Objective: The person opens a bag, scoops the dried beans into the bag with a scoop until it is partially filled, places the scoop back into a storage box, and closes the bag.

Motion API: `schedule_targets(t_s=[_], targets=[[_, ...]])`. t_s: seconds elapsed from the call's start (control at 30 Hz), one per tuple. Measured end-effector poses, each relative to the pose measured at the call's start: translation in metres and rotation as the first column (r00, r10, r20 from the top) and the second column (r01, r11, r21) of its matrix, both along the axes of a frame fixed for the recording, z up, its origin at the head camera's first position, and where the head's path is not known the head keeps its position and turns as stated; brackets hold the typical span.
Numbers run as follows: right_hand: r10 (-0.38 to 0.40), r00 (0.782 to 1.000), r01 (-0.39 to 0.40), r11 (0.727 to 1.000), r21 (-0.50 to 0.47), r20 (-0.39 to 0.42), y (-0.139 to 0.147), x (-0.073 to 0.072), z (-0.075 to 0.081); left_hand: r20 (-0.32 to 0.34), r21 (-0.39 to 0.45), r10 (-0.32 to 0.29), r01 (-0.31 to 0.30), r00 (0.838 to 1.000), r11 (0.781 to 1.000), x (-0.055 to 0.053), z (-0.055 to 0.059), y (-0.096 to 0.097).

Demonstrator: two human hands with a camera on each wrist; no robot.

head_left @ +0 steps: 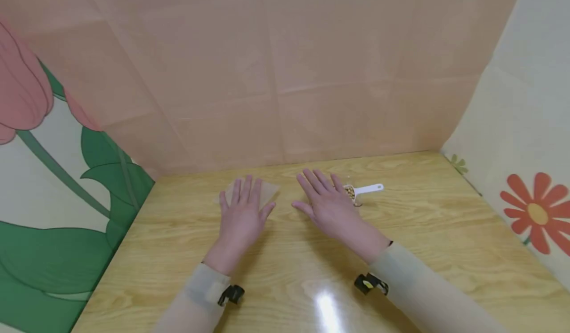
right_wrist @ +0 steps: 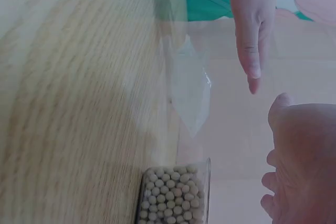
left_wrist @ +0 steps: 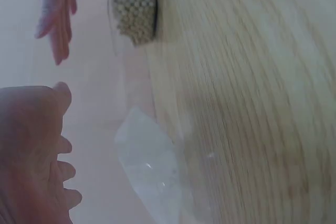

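Note:
Both hands are held over the table, palms down with the fingers spread, and neither grips anything. Below my left hand (head_left: pixel 240 219) lies a translucent plastic bag (head_left: pixel 269 189), partly covered by the fingers in the head view; the left wrist view shows the bag (left_wrist: pixel 149 166) standing slightly puffed up. My right hand (head_left: pixel 333 208) hovers in front of a clear container full of round beige beans (right_wrist: pixel 170 198), hiding most of it from the head camera. A white scoop (head_left: pixel 370 188) sticks out to the right, with beans at its bowl end.
The wood-grain table (head_left: pixel 285 273) meets a pinkish cloth backdrop (head_left: pixel 276 75) at its far edge. Flower-printed panels stand at the left (head_left: pixel 49 254) and right (head_left: pixel 534 125) sides. A small camera is strapped at each wrist.

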State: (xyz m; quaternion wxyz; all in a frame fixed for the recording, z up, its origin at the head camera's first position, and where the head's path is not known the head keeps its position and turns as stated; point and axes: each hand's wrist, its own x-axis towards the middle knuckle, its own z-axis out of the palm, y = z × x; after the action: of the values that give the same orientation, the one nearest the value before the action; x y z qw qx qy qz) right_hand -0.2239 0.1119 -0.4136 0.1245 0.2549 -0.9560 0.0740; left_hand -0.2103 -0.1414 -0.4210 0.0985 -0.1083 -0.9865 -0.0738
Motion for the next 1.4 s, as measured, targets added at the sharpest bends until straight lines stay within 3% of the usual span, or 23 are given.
schedule_targets(t_s=[0.33,0.67,0.8,1.17,1.4], targets=[[-0.003,0.999,0.003,1.000,-0.008,0.041,-0.024,-0.018,0.000,0.059,0.060,0.068,-0.072,0.996,0.996,-0.017,-0.001,-0.022],[0.013,0.998,-0.014,0.999,0.029,0.054,-0.052,-0.035,-0.007,0.106,0.106,0.117,-0.128,0.987,0.986,-0.032,-0.010,-0.036],[0.012,0.996,-0.017,0.999,0.051,0.094,-0.066,-0.040,-0.012,0.117,0.123,0.149,-0.163,0.982,0.979,-0.037,-0.014,-0.042],[0.040,0.991,-0.047,0.998,0.050,0.129,-0.094,-0.049,-0.021,0.190,0.142,0.166,-0.195,0.968,0.971,-0.039,-0.015,-0.048],[0.064,0.981,-0.070,0.997,0.026,0.181,-0.104,-0.048,-0.022,0.218,0.140,0.181,-0.215,0.959,0.967,-0.042,-0.023,-0.053]])
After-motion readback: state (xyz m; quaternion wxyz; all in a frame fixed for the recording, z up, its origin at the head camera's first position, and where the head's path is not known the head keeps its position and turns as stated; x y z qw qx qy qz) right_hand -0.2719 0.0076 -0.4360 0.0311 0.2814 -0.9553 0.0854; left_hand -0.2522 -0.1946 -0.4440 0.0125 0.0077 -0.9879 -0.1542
